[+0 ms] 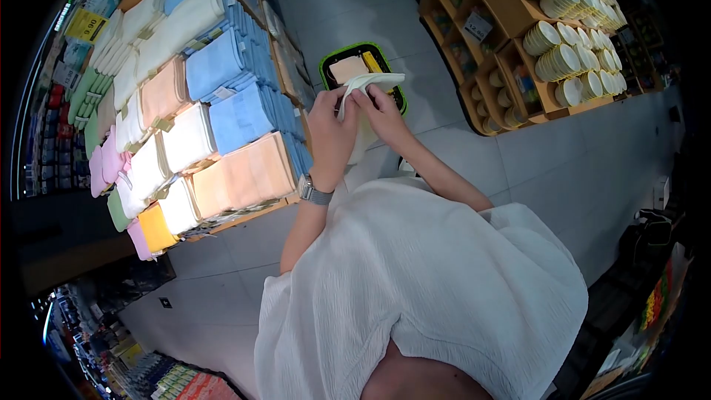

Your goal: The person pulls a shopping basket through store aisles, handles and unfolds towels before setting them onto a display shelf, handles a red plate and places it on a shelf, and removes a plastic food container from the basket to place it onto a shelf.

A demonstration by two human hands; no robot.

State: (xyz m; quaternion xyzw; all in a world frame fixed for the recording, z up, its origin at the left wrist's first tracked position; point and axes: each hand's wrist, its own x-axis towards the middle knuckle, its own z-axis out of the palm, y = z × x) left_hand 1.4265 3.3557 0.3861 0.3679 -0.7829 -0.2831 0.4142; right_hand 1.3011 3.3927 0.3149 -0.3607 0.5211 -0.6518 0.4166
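Note:
Both hands meet in front of me over a folded white towel (pixel 386 79). My left hand (pixel 332 120), with a watch (pixel 314 191) on its wrist, pinches the near left part of the towel. My right hand (pixel 385 120) grips its lower edge, fingers close to those of the left. One end of the towel sticks out to the right, and a fold hangs between the hands. Below and beyond them a black shopping basket with a green rim (pixel 324 72) stands on the floor. A pale peach folded item (pixel 348 68) and a yellow item (pixel 369 61) lie in it.
To my left, a wooden display holds stacks of folded towels in blue (pixel 214 64), white and peach (pixel 244 172). A yellow price sign (pixel 87 24) stands at its back. On the right, a wooden shelf unit (pixel 513 59) carries stacked cups (pixel 557 61). Grey tiled floor (pixel 326 0) runs between.

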